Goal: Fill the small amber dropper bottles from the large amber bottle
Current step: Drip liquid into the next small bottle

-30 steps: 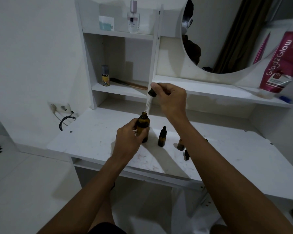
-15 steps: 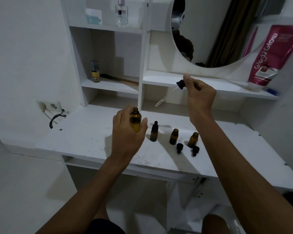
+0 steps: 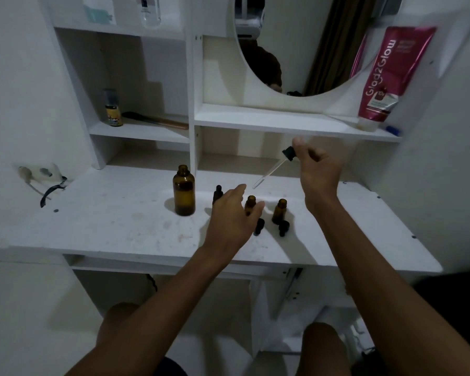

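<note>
Left hand [image 3: 234, 215] is noted open over the desk [image 3: 106, 213], fingers straight and slightly spread, nothing held. Its thumb and forefinger are set to either side of the middle bottle [image 3: 250, 203]; contact cannot be determined. Right hand [image 3: 318, 172] is raised above the desk, with thumb and fingertips pinched on the black cap of a dropper [image 3: 287, 154]. The clear, thin glass pipette of the dropper is slanted down and to the left. Its tip is held in the air near the left forefinger, apart from every bottle mouth.

Large bottle [image 3: 184, 194] is recorded upright on the desk, left of the small ones. It is of smooth amber glass, cylindrical, with rounded shoulders and a narrow threaded neck, uncapped. No liquid level can be read through the dark glass.

Three small amber bottles are ranged in a row to its right:
- The capped bottle [image 3: 217, 194] is fitted with a black dropper top and partly hidden behind the left hand.
- The middle bottle is open-necked.
- The right bottle [image 3: 280, 210] is likewise open-necked.

Two black caps [image 3: 284, 227] are laid on the desk just in front of the open bottles.

Desk surface is matt white board, scuffed and faintly stained. White shelves, a round mirror [image 3: 296, 50] and a glossy pink tube [image 3: 383, 77] are noted behind.
</note>
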